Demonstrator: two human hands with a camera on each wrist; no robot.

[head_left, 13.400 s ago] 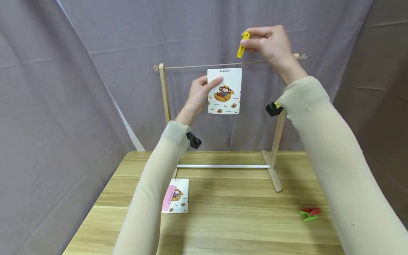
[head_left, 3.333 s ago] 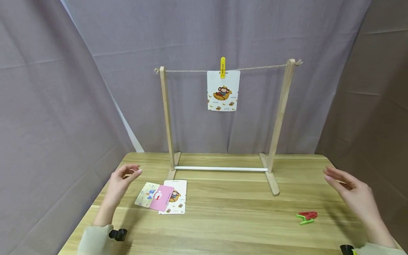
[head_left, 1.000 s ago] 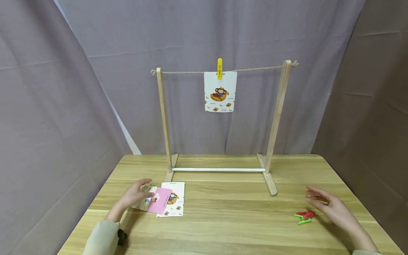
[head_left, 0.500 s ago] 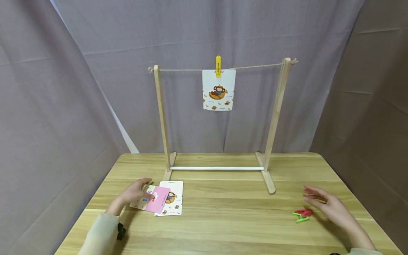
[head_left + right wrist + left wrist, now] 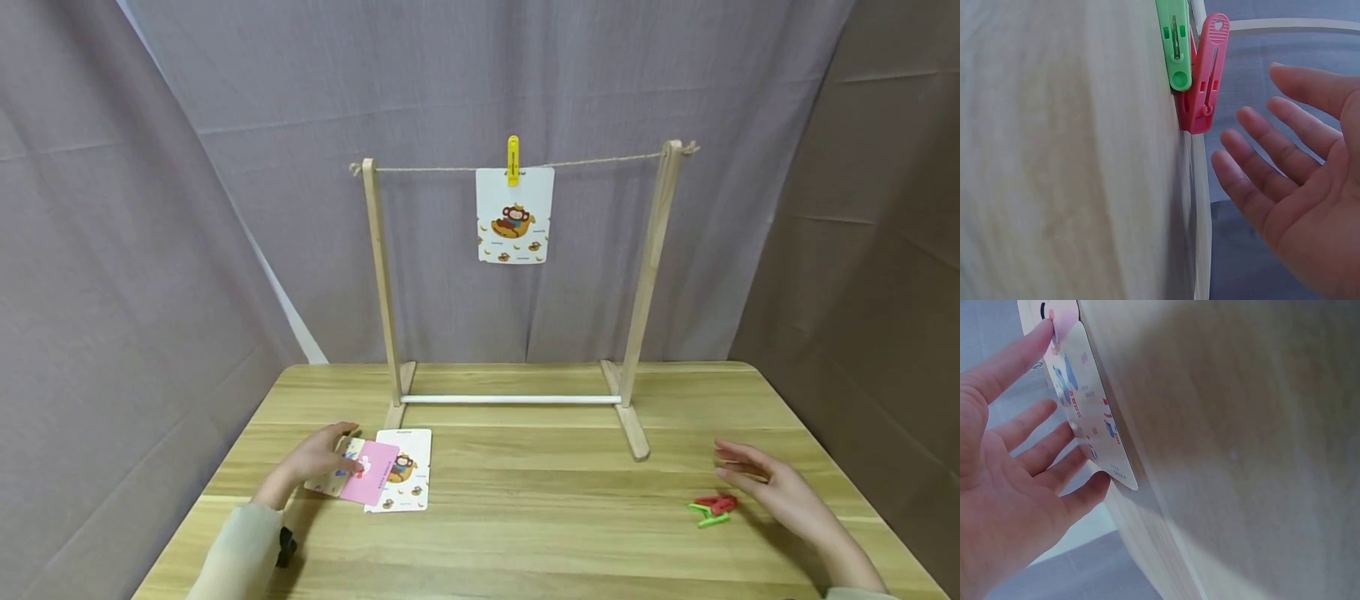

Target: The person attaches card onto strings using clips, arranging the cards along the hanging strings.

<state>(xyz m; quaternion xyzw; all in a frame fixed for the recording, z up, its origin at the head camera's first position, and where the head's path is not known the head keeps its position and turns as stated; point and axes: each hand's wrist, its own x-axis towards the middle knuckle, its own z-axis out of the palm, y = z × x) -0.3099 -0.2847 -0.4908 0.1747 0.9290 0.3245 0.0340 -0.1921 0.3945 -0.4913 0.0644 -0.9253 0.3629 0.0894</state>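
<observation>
My left hand (image 5: 318,457) lies over a pink-and-yellow card (image 5: 375,477). Its fingers are spread and loosely bent, with the thumb and fingertips at the card's surface and edge in the left wrist view. That card overlaps a white monkey card (image 5: 412,492) on the table. Over on the right, my right hand (image 5: 780,496) hovers with relaxed fingers and holds nothing. Just left of it lie a red clothespin (image 5: 1207,81) and a green clothespin (image 5: 1177,47), touching each other. A yellow clothespin (image 5: 513,160) clips another monkey card (image 5: 514,237) to the string.
A wooden stand with two posts (image 5: 651,267) carries a string (image 5: 607,160) between their tops. Low down, a white rod (image 5: 510,399) joins its feet. Grey curtains (image 5: 600,83) hang behind and at the sides of the wooden table (image 5: 525,517).
The monkey card and yellow clothespin, earlier in my hands, now hang on the string. My left hand has come down onto the pink-and-yellow card; my right has moved closer to the clothespins.
</observation>
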